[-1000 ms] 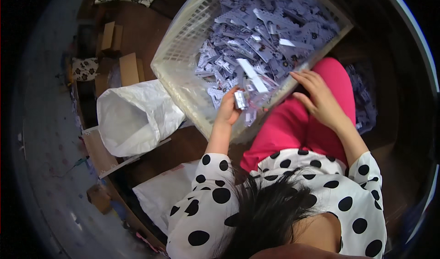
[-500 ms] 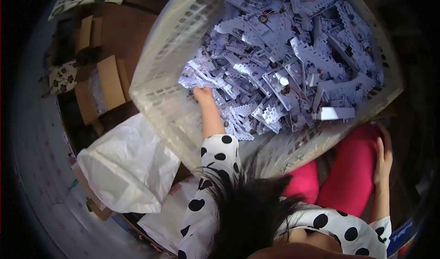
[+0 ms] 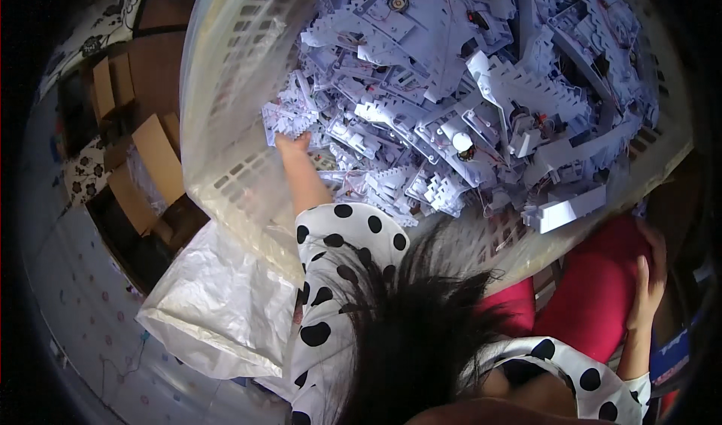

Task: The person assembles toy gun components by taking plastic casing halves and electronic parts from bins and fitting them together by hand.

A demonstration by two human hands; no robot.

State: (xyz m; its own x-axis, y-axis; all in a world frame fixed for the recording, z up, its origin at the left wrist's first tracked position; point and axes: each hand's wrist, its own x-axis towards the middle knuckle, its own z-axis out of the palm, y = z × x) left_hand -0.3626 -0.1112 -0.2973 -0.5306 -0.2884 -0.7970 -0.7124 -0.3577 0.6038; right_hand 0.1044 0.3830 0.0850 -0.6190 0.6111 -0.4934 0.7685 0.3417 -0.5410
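A large pale plastic basket [image 3: 239, 86] with slotted walls, lined with clear film, holds a heap of white plastic parts [image 3: 410, 120]. Many have stepped, toothed edges, thin wires and small round metal pieces. My left hand [image 3: 292, 145] reaches in along the left wall, its fingers closed on a white plastic part [image 3: 289, 115] at the heap's edge; the fingertips are mostly hidden. Over my knee in pink trousers [image 3: 594, 289] lies my right hand [image 3: 647, 274], fingers stretched out, holding nothing.
Beside the basket on the left rests a crumpled white sack [image 3: 226, 305]. Beyond it stand open cardboard boxes [image 3: 158, 162], one with clear plastic inside. A white plastic piece [image 3: 565, 208] lies by the basket's near right rim. Dark hair hangs over the lower middle.
The view has tilted and come closer, so the basket appears larger and further left. My left hand stays at the heap's left edge with the part. My right hand still rests on the knee.
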